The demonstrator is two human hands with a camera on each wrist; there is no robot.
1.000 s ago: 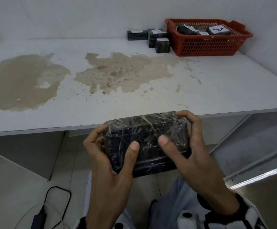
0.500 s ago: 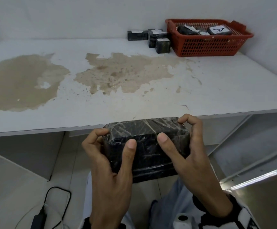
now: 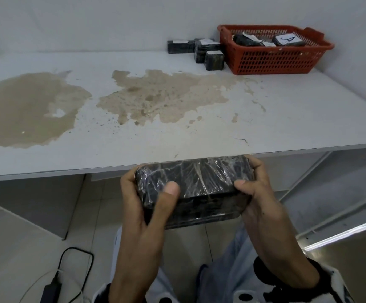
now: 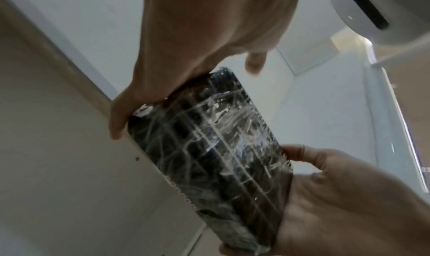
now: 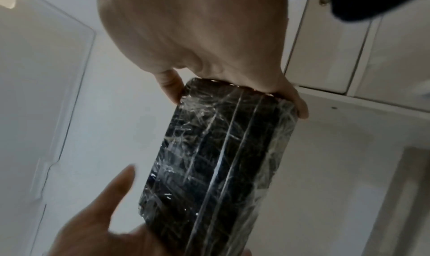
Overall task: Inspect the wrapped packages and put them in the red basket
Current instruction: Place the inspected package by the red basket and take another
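Note:
A dark package wrapped in crinkled clear film point(image 3: 196, 191) is held level in front of the table's front edge, gripped at both ends. My left hand point(image 3: 147, 206) clasps its left end, with the thumb over the near top face and the fingers curled behind. My right hand point(image 3: 254, 182) grips the right end the same way. The left wrist view shows the package point(image 4: 209, 149) end-on, and the right wrist view shows its long ribbed side point(image 5: 221, 158). The red basket point(image 3: 273, 60) stands at the table's far right and holds several labelled packages point(image 3: 287, 39).
Three more wrapped packages point(image 3: 206, 50) sit on the white table point(image 3: 287, 119) just left of the basket. Large brown stains cover the table's left and middle. A black cable and adapter point(image 3: 50, 289) lie on the floor at the lower left. A metal frame runs under the table on the right.
The package has risen closer to the table's edge and turned, so a different face points up. My right thumb has slid from the package's middle out to its right end.

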